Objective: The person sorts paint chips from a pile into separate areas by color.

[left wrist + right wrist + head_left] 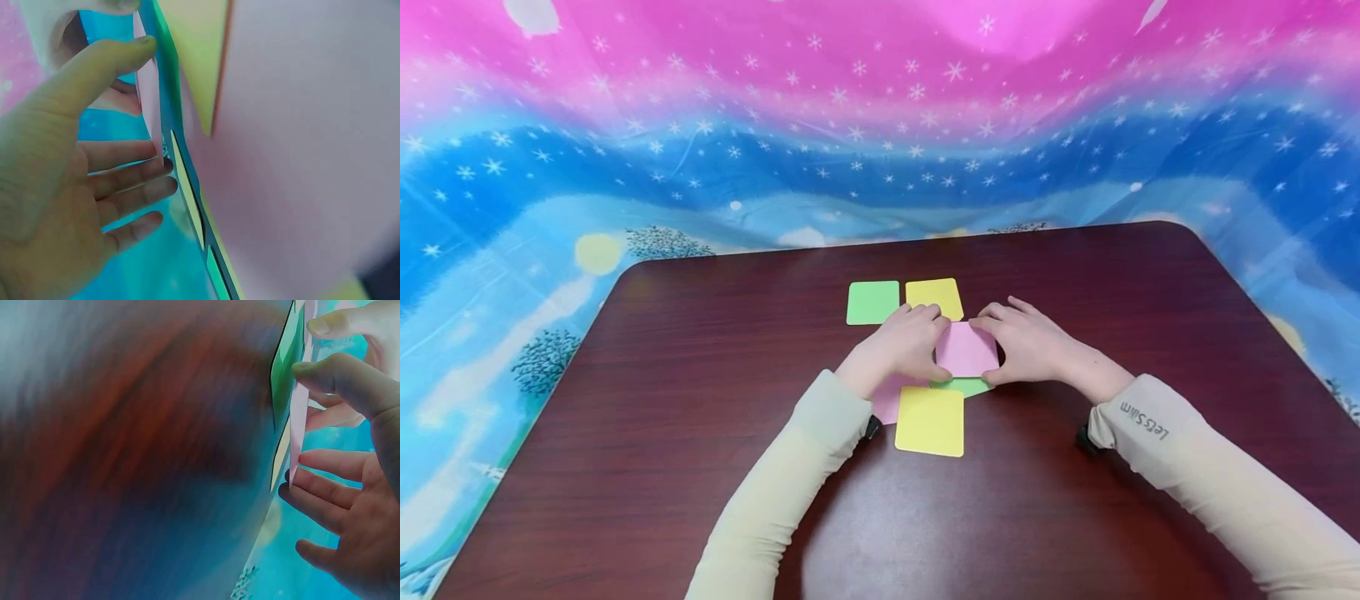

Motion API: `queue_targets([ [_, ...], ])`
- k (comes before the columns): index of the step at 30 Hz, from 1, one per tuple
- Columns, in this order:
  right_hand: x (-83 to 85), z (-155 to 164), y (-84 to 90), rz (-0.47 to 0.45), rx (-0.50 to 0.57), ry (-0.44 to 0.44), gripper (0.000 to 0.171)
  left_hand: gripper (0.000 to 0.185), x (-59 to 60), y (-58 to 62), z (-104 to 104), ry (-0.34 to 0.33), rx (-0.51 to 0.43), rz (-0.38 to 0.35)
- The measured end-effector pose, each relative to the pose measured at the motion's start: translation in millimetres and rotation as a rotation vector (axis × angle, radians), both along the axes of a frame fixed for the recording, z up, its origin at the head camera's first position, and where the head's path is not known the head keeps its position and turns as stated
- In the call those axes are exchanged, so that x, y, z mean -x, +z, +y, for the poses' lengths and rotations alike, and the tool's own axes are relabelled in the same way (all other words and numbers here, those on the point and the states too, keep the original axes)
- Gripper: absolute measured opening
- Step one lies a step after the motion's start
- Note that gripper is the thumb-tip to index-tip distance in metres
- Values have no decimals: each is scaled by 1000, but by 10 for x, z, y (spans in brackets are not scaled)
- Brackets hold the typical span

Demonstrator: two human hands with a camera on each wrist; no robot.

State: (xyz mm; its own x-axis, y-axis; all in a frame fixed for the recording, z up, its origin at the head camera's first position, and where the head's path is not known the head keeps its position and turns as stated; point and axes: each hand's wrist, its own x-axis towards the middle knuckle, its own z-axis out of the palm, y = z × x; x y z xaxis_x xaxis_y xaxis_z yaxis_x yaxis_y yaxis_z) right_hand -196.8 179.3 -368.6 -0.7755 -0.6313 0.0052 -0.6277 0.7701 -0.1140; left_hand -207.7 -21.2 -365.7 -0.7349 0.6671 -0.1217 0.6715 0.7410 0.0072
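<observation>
Both hands hold a square pink card [967, 350] between them, low over the table. My left hand [908, 340] pinches its left side, thumb at the near edge and fingers at the far edge. On the opposite side my right hand [1026, 342] pinches it the same way. A green card [970, 386] shows partly beneath, mostly covered by it. Edge-on, the pink card [299, 419] looks thin and raised above the green one in the right wrist view. Another pink card [889, 402] lies under the left wrist, partly hidden by that arm and a yellow card [929, 422].
Behind the hands, a second green card [873, 302] and a second yellow card [934, 298] lie side by side. The dark reddish-brown table [700, 400] has rounded far corners. A pink and blue snowflake-patterned cloth [880, 142] hangs around it.
</observation>
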Motion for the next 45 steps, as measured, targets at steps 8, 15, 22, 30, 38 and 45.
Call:
queue_targets([
  [8,97,142,15,-8,3,-29,68,61,160,-39,201,13,30,63],
  [15,220,231,50,26,-3,-70,66,62,305,-27,369,31,55,70],
  [22,359,310,33,27,-37,-109,66,59,470,-15,535,50,90,85],
  [30,559,459,-20,-57,44,-136,66,61,654,-33,654,87,104,32],
  [38,750,511,-63,-122,79,-169,65,55,763,-59,714,145,80,12],
  [45,802,480,-54,-150,52,-180,64,66,779,-37,718,152,83,-36],
])
